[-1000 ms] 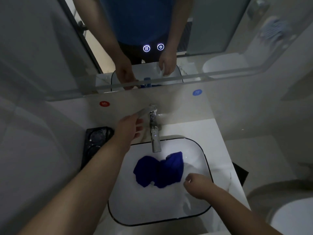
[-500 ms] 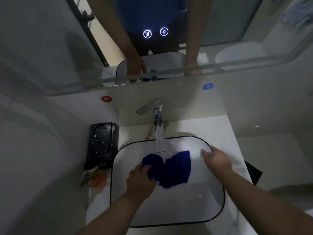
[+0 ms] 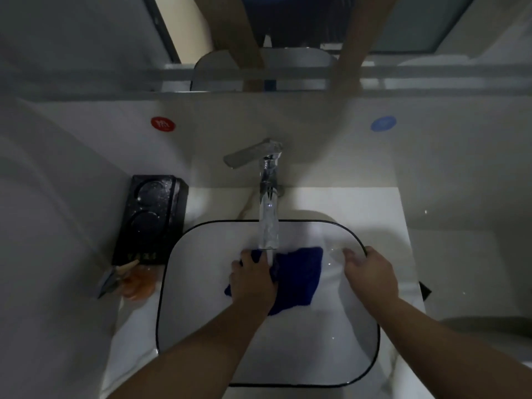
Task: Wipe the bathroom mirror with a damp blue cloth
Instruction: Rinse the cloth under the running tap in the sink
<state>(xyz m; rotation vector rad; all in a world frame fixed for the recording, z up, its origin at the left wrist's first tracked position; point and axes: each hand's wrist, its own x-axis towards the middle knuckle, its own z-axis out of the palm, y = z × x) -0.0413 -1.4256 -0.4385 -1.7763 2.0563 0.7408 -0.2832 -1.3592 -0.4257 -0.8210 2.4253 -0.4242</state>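
From my feed: cloth point(image 3: 299, 276) sits in the sink point(image 3: 172, 283) under the running tap point(image 3: 269, 226); left hand point(image 3: 253, 283) grips it, right hand point(image 3: 370, 273) rests loose on the rim.

Sink point(image 3: 172, 283): white basin, black rim, on pale counter. Blue cloth point(image 3: 299, 272) crumpled inside sink, toward back. Left hand point(image 3: 253, 280) presses on cloth's left part, fingers curled over it. Right hand point(image 3: 371, 275) rests at sink's right rim, fingers spread, off cloth. Tap point(image 3: 269, 203) behind sink, spout over cloth, water running onto it. Black holder point(image 3: 152, 217) left of sink. Mirror point(image 3: 86, 38) above sink, behind tap, reflecting both forearms.
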